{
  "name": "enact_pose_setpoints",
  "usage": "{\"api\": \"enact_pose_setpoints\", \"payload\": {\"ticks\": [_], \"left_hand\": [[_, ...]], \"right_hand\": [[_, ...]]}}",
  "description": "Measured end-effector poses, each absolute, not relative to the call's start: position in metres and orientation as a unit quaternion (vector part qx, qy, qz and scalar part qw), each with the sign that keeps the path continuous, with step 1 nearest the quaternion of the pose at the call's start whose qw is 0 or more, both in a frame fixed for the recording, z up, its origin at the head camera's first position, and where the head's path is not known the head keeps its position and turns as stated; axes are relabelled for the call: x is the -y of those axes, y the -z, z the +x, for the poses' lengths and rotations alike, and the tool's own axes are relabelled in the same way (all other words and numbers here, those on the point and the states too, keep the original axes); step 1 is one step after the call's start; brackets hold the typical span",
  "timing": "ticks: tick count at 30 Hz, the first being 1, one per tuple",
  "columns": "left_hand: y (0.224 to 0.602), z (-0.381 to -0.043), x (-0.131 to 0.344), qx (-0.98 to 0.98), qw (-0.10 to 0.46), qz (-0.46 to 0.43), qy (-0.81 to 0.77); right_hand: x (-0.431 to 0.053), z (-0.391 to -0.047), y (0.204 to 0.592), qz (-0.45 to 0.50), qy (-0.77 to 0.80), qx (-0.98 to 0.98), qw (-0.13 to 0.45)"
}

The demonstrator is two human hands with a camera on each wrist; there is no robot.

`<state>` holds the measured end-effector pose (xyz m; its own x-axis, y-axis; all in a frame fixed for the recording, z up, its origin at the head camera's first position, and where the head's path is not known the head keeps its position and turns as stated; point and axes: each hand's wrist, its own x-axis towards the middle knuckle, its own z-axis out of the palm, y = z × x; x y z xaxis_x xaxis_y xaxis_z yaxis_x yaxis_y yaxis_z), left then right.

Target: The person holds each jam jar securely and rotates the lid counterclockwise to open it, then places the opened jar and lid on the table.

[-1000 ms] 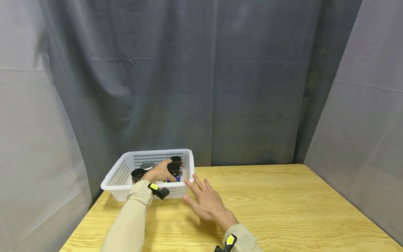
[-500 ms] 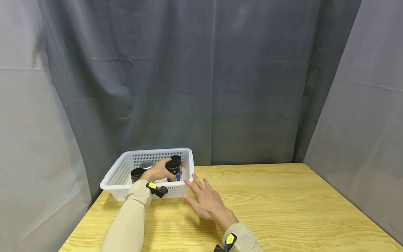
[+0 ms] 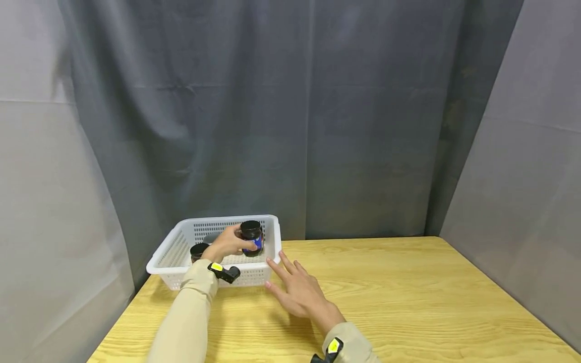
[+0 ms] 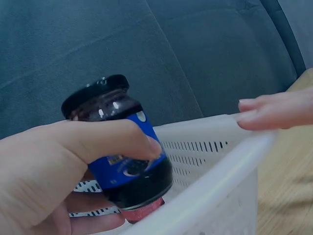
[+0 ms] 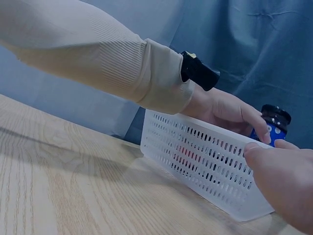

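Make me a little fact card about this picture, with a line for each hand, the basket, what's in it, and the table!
Left hand: hand gripping a black-lidded jar with a blue label
Right hand: hand with fingers spread, touching the basket's rim
Basket: white plastic basket with slotted walls
Also inside: another black-lidded jar, partly hidden by the left arm; something red, mostly covered
Table: wood-grain table
Behind: dark grey curtain
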<state>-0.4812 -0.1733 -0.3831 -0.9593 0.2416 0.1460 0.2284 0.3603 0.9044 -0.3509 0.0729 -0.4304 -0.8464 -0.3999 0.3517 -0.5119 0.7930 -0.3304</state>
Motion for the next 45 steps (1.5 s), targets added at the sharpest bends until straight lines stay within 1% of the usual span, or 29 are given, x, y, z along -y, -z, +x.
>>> {"api": "enact_pose_setpoints", "payload": {"ticks": [5,16,20,28,35,41,45], "left_hand": [[0.381,-0.485,0.172,-0.802,0.002,0.133,-0.582],[0.382,-0.484,0.169,-0.803,-0.006,0.131,-0.582],[0.379,-0.482,0.166,-0.797,-0.024,0.136,-0.588],[0.377,-0.467,0.156,-0.786,-0.058,0.140,-0.599],[0.371,-0.459,0.151,-0.744,-0.054,0.159,-0.647],[0.369,-0.453,0.145,-0.756,-0.066,0.169,-0.629],[0.372,-0.445,0.144,-0.761,-0.089,0.165,-0.622]], "right_hand": [[-0.075,-0.352,0.428,0.239,-0.201,0.940,0.137],[-0.078,-0.351,0.425,0.238,-0.212,0.938,0.133],[-0.077,-0.352,0.423,0.238,-0.204,0.940,0.139],[-0.075,-0.351,0.421,0.236,-0.200,0.943,0.124],[-0.077,-0.353,0.422,0.240,-0.203,0.940,0.132],[-0.081,-0.357,0.426,0.232,-0.201,0.942,0.132],[-0.081,-0.356,0.425,0.236,-0.206,0.941,0.129]]}}
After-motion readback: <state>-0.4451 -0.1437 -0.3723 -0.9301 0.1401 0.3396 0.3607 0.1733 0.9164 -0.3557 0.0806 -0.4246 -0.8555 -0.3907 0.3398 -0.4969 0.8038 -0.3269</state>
